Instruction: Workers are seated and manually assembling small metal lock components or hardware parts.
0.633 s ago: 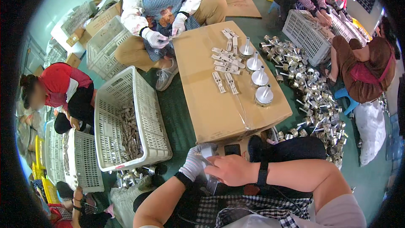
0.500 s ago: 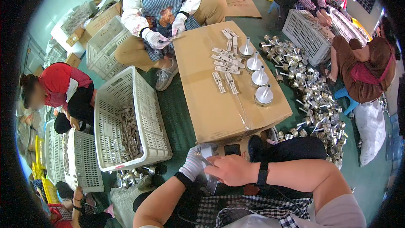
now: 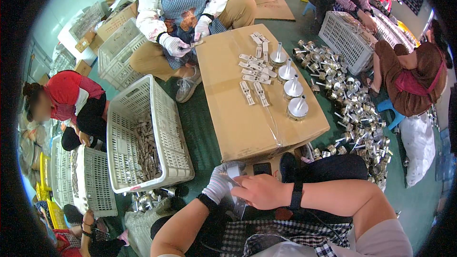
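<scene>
My left hand (image 3: pixel 220 183) wears a white glove and sits low in the head view, closed on a small pale metal part (image 3: pixel 234 167) just below the near edge of the cardboard box (image 3: pixel 233 100). My bare right hand (image 3: pixel 259 191), with a black wristband, meets it from the right and pinches a thin metal piece (image 3: pixel 227 179) against the same part. On the box top lie several flat metal strips (image 3: pixel 254 72) and a row of round silver pieces with stems (image 3: pixel 290 85).
A white plastic basket (image 3: pixel 169 128) with metal strips stands to my left. A heap of silver knob parts (image 3: pixel 350 109) lies right of the box. A gloved person (image 3: pixel 183 9) sits across the box; other people work at baskets left and upper right.
</scene>
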### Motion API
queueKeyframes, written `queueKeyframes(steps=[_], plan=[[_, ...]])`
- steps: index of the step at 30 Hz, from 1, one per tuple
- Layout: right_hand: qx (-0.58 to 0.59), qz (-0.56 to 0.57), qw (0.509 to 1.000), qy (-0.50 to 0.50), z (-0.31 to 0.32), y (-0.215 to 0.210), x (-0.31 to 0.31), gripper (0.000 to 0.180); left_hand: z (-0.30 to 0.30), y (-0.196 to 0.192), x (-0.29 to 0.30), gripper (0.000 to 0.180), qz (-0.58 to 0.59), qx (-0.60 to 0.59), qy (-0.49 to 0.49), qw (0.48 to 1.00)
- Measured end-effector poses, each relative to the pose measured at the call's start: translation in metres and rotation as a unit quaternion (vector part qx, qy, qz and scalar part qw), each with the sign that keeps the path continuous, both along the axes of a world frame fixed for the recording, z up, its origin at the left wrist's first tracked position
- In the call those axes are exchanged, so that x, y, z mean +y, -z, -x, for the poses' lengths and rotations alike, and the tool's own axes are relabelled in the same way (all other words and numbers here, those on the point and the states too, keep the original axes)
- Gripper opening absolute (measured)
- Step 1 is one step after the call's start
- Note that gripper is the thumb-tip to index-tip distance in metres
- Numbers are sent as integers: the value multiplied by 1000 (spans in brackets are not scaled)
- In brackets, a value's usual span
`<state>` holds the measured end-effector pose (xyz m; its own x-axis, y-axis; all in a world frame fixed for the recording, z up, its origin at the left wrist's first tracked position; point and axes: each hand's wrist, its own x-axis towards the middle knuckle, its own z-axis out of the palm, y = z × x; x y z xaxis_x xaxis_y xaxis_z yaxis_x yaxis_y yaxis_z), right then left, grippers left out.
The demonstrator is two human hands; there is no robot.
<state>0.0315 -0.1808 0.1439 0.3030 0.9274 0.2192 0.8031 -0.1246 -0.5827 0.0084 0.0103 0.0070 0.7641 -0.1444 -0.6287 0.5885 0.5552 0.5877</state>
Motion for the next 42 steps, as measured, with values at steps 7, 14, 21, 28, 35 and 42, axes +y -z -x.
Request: queueKeyframes(steps=[7, 14, 21, 28, 35, 42], plan=[[-17, -8, 1000, 1, 0, 2, 0, 17, -2, -16, -6, 33, 13, 26, -21, 999], [-20, -2, 1000, 5, 0, 0, -1, 17, -3, -29, -12, 18, 35, 18, -54, 998], [-25, -5, 1000, 6, 0, 2, -1, 18, -4, -37, -15, 14, 93, 52, -84, 991], [-18, -4, 1000, 7, 1, 1, 0, 17, -3, -32, -12, 14, 84, 54, -80, 992], [-22, -1, 1000, 2, 1, 0, 0, 17, 0, -11, -3, 27, 42, 21, -40, 998], [-18, 9, 1000, -2, -1, 0, -2, 18, -2, -14, -5, 32, -38, -11, 12, 999]])
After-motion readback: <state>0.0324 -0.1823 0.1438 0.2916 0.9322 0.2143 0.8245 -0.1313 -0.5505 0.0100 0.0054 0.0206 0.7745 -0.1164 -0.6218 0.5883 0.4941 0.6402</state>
